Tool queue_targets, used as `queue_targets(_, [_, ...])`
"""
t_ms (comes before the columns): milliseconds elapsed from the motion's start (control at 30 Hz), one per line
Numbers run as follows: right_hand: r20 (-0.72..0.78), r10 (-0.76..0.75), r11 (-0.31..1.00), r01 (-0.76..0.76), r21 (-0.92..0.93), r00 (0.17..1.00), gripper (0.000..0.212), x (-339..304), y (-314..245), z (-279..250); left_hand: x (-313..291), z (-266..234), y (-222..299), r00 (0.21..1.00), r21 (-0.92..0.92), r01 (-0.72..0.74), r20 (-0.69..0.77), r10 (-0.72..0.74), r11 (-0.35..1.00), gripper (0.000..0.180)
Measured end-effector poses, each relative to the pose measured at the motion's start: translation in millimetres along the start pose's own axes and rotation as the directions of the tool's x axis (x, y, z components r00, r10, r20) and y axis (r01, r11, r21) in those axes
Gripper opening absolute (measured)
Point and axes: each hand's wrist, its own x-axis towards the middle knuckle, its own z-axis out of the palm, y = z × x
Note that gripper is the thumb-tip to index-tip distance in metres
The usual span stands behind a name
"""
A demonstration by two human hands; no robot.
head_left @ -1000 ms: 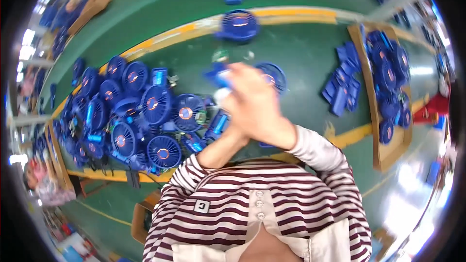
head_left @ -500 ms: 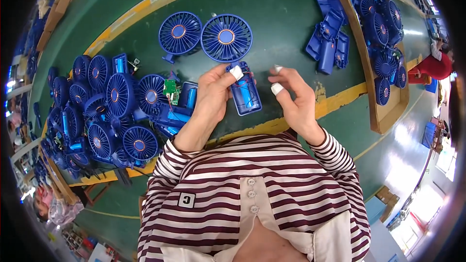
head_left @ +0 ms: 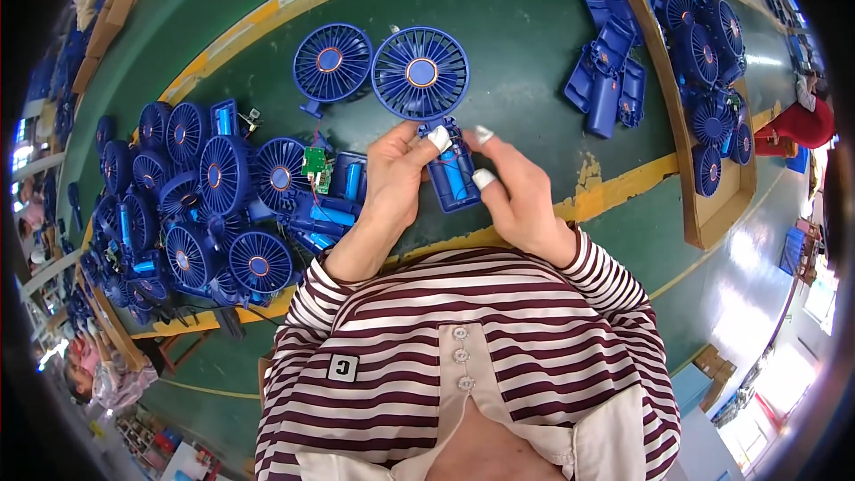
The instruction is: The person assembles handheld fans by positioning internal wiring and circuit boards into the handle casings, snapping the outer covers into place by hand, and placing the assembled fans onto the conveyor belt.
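Green matting covers a long workbench (head_left: pixel 534 44) edged with worn yellow tape, seen from above by a person in a maroon-and-white striped shirt. At the middle of the bench, both hands meet over an open blue fan handle (head_left: pixel 452 180) with a blue cylindrical battery showing inside it. The left hand (head_left: pixel 387 183) curls around the handle's left side, its thumb, capped in a white finger cot, pressing on the top end. The right hand (head_left: pixel 517 191) grips the handle's right side with bent fingers, two of them also wearing white cots. The handle belongs to a round blue fan head (head_left: pixel 420 73) lying flat just beyond the hands. Beside that fan head, to its left, lies a second blue fan (head_left: pixel 332 62). Further left of the handle sits a dense heap of blue fans (head_left: pixel 191 205), with a small green circuit board (head_left: pixel 313 163) and loose wires on its near edge. Right of the handle, well apart, lie several empty blue handle shells (head_left: pixel 607 71), and past them a cardboard tray (head_left: pixel 677 125) holding more fans.
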Motion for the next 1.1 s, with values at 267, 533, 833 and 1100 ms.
queue_targets(267, [0.213, -0.403, 0.769, 0.455, -0.449, 0.890, 0.040, 4.1, 5.3, -5.7, -0.7, -4.0, 0.2, 1.000, 0.034, 0.030, 0.008, -0.030, 0.999, 0.021])
queue_targets(533, [0.603, -0.514, 0.576, 0.766, -0.284, 0.610, 0.036, 34.9, 8.1, -32.0, 3.3, -3.0, -1.7, 0.998, 0.149, 0.066, 0.006, -0.068, 0.987, 0.020])
queue_targets(833, [0.523, -0.437, 0.691, 0.645, -0.325, 0.732, 0.045, 26.8, 5.2, -30.3, 3.5, -3.3, 1.8, 0.997, 0.075, 0.077, 0.025, -0.079, 0.994, 0.017])
queue_targets(1100, [0.234, -0.194, 0.298, 0.285, -0.911, 0.953, 0.043, 57.9, 46.9, -145.1, 0.6, -4.1, 8.3, 0.973, 0.088, 0.228, 0.005, -0.229, 0.970, 0.025])
